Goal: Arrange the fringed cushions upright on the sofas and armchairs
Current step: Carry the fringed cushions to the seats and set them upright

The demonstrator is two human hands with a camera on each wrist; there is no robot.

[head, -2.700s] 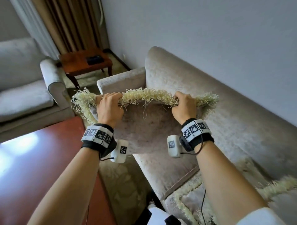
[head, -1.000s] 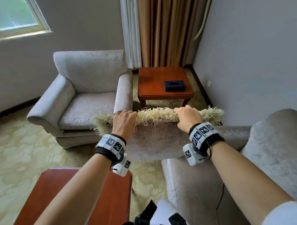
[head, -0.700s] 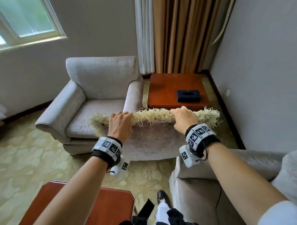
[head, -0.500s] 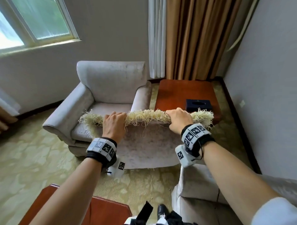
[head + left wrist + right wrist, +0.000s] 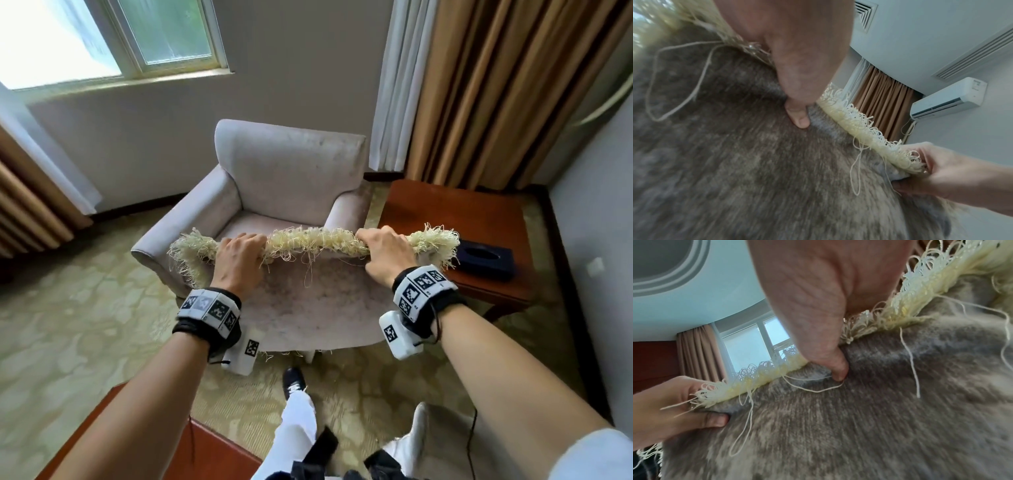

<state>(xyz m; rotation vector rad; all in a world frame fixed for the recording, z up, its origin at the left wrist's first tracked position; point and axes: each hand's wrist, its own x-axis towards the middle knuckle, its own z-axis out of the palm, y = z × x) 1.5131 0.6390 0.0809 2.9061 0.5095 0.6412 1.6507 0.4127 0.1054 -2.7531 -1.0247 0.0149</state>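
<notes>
Hands are gripping the fringed cushion [image 5: 318,301] by its top edge, left hand [image 5: 238,263] at nine o'clock and right hand [image 5: 385,255] at three o'clock, thumbs pressing its near face, and holding it upright in the air before the armchair [image 5: 287,178] at twelve o'clock.

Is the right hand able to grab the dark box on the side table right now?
Probably not yet. The right hand grips the cushion edge, as does the left hand. The box sits just beyond, with nothing between, but the hand would have to let go first.
</notes>
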